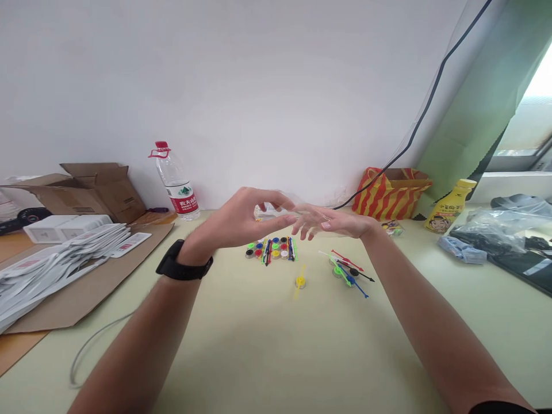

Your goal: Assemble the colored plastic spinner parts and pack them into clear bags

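My left hand (244, 221) hovers over the table with its thumb and fingers apart, and nothing shows clearly between them. Close to its fingertips is my right hand (336, 223), smeared by motion, its fingers stretched out and spread. The fingertips overlap in view; whether they touch I cannot tell. Beyond and below the hands, rows of small coloured discs (276, 255) lie beside a group of coloured arrow pointers (267, 252). Nearer stands a yellow spinner (301, 282), an arrow on a round base. To its right several assembled spinners (351, 280) in green, blue, black, red and white lie clustered together.
On the left are a cardboard box (92, 192), a water bottle (183, 190), white flat packets (56, 264) and a grey cable (81, 351). At the right stand a striped bag (390, 195) and a yellow bottle (451, 207), near crumpled plastic bags (504, 224). A black cable (425, 112) hangs along the wall.
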`<action>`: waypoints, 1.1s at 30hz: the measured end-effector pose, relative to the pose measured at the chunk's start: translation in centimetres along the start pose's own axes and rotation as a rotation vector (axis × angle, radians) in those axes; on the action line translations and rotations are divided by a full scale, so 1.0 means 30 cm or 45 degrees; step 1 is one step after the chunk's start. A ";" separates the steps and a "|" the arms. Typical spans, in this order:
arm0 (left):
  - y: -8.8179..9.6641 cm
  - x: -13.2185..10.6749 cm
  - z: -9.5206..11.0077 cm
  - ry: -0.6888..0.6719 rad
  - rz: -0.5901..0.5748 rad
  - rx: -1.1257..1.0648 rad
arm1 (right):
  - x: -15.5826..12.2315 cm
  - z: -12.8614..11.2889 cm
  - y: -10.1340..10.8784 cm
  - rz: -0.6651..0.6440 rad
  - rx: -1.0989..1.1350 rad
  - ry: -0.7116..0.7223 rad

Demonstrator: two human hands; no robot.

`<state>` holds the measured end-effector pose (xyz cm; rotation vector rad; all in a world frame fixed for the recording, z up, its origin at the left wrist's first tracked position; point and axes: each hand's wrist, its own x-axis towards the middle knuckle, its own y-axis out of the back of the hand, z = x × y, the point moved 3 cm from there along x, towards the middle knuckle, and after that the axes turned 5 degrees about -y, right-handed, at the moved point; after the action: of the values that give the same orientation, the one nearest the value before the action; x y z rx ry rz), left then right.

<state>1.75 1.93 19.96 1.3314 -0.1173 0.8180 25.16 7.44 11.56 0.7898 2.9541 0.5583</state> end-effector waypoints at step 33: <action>-0.073 -0.006 -0.042 -0.104 -0.698 -0.887 | 0.012 -0.118 -0.088 -0.071 -0.166 -0.115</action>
<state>2.45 2.95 17.75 0.6765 -0.0838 0.2109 23.15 4.30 13.96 0.6991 2.8146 0.6840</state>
